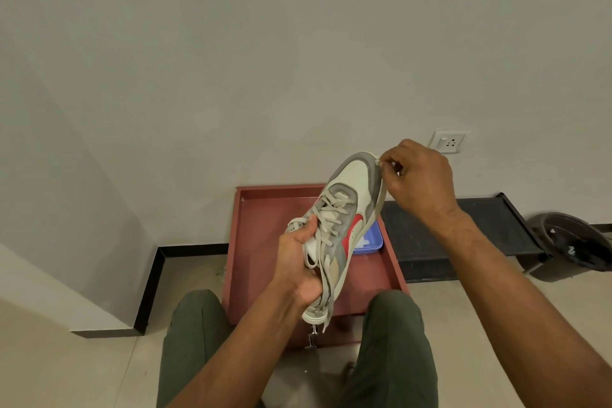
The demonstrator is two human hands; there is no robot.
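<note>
A white and grey sneaker (351,195) with a red side mark and loose beige laces is held up in the air, toe pointing away from me. My left hand (298,262) grips it around the tongue and collar near the heel. My right hand (417,175) is at the toe's right edge, its fingertips pinching a small white thing (380,162) against the sole rim; what it is I cannot tell.
Under the shoe lies a red-brown tray (251,242) on the floor, with a blue plastic tub (371,242) in it. A black mat (463,235) and a dark bin (569,245) lie to the right. A wall socket (448,141) sits behind. My knees frame the tray.
</note>
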